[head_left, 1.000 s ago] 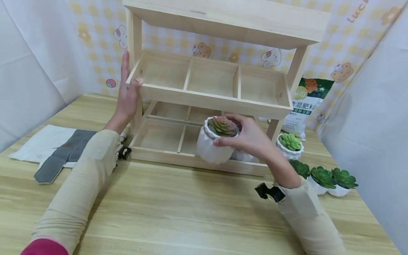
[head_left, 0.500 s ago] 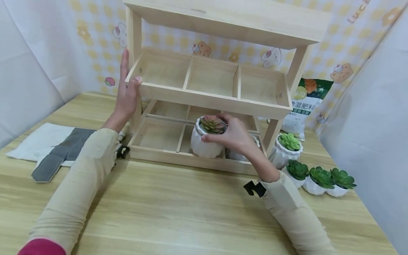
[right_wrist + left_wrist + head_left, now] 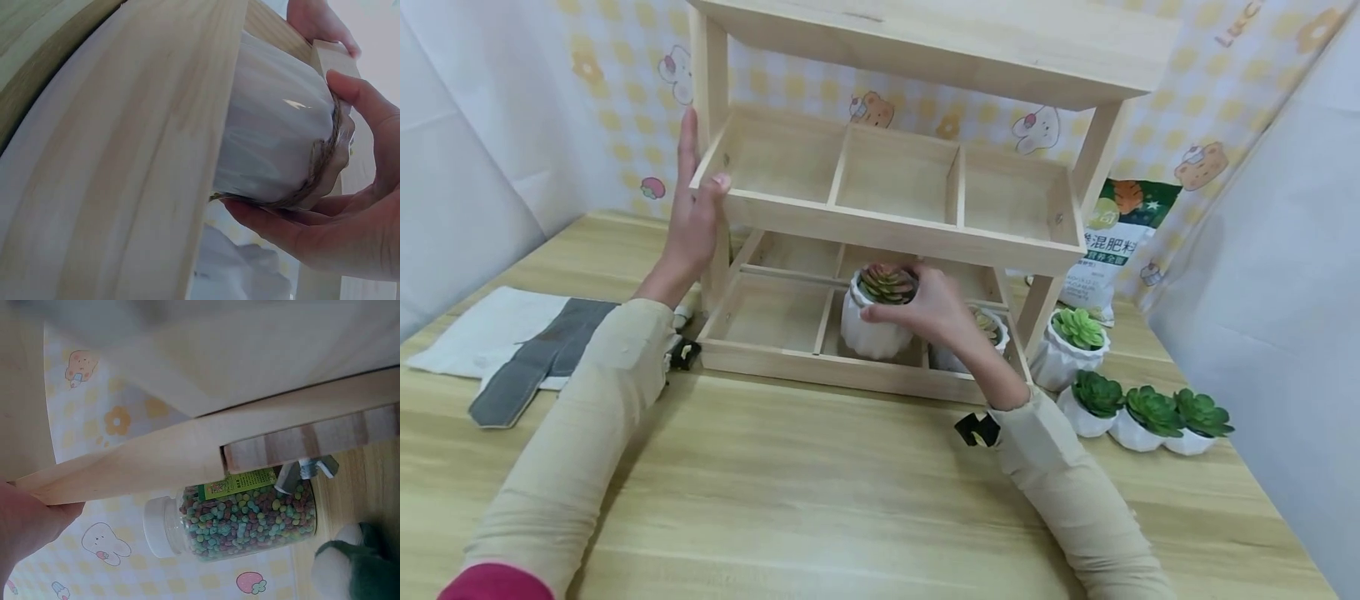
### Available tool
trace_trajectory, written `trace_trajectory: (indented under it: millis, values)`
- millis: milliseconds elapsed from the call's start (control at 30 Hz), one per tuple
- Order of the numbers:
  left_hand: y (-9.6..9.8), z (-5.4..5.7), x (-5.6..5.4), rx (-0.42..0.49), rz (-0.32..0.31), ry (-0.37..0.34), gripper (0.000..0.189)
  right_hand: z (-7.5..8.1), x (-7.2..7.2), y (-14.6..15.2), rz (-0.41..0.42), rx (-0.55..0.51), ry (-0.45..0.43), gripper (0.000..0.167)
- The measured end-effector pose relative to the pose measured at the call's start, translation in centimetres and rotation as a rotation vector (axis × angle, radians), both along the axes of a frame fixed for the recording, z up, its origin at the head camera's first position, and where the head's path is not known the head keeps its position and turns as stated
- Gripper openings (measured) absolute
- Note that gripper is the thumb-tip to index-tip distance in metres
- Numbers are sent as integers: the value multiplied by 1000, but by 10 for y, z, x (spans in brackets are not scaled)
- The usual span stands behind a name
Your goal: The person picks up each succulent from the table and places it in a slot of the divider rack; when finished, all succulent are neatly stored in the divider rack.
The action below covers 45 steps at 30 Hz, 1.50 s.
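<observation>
My right hand (image 3: 928, 308) holds a white ribbed pot with a reddish-green succulent (image 3: 880, 321) by its rim, thumb and fingers on opposite sides. The pot stands in or just over the middle front compartment of the wooden plant rack's (image 3: 820, 379) bottom tier; its base is hidden behind the front board. Twine circles the pot (image 3: 275, 125) below its rim in the right wrist view. My left hand (image 3: 691, 221) grips the left end of the middle tier, thumb over the front corner and a finger up along the post. A second potted succulent (image 3: 988, 325) sits in the right compartment.
Right of the rack stand a light green potted succulent (image 3: 1075, 342), several small dark green ones (image 3: 1150, 412) and a fertilizer bag (image 3: 1101, 258). A white and grey cloth item (image 3: 520, 342) lies left. Behind the rack is a jar of colored granules (image 3: 250, 519).
My right hand has moved the potted succulent left and down, from before the bottom tier into the middle compartment's area. The left hand keeps its grip on the rack.
</observation>
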<state>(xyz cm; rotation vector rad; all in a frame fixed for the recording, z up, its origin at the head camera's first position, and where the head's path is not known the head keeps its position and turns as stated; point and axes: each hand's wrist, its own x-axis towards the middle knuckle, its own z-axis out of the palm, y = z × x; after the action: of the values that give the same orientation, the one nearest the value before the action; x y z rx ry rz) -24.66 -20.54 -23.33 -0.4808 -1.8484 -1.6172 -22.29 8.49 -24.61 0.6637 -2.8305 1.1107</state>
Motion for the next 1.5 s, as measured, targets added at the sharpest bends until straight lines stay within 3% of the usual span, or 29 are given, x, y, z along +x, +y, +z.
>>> trace_trajectory:
  millis: [300, 667, 1000, 1267, 1500]
  values:
    - [-5, -8, -13, 18, 7, 30, 76, -7, -6, -11, 33, 7, -77, 75]
    - [3, 3, 1, 13, -18, 0, 75, -12, -8, -15, 47, 50, -78, 73]
    - [-1, -3, -6, 36, -6, -34, 75, -17, -7, -17, 40, 76, -109, 81]
    - [6, 5, 7, 11, 3, -14, 75, -18, -6, -17, 60, 81, -126, 81]
    - [4, 3, 5, 20, -4, -29, 76, -20, -4, -16, 63, 109, -148, 82]
